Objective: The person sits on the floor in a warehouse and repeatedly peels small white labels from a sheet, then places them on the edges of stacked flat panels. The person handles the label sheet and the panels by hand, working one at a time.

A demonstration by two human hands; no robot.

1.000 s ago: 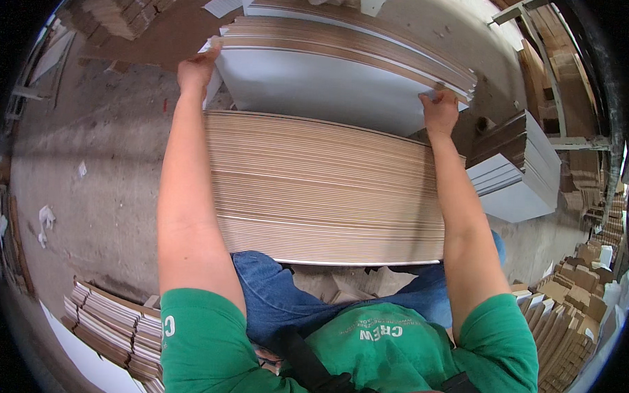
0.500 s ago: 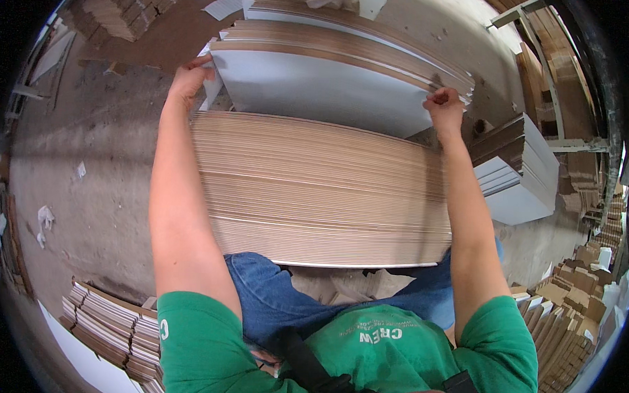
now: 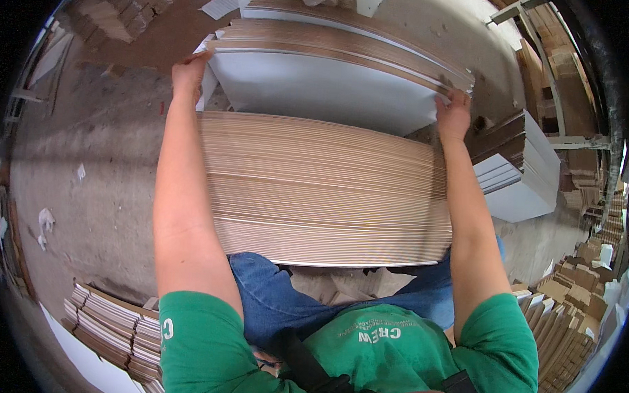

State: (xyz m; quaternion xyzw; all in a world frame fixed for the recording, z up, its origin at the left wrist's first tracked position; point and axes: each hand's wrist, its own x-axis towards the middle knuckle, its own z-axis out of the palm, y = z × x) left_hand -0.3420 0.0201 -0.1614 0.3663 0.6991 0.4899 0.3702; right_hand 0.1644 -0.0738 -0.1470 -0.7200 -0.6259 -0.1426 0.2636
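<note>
In front of me a thick row of thin boards (image 3: 321, 190) stands on edge, brown edges up, close to my legs. Beyond it leans a second row, whose nearest piece is a white-faced panel (image 3: 318, 93). My left hand (image 3: 188, 76) is closed at that panel's upper left corner, the fingertips partly hidden behind it. At the panel's right end my right hand (image 3: 454, 117) has its fingers curled round the upper corner. How many boards lie between the fingers of each hand I cannot make out.
To the right stands a smaller stack of white panels (image 3: 516, 169) beside a metal rack (image 3: 583, 144). Bundled boards (image 3: 112, 328) lie at lower left, and cardboard pieces (image 3: 567, 295) pile up at lower right. Paper sheets (image 3: 224, 3) and crumpled scraps (image 3: 45, 222) litter the floor.
My right hand has moved slightly right and down, from a pinch at the top edge to the panel's right corner. My left hand has shifted only a little at its corner.
</note>
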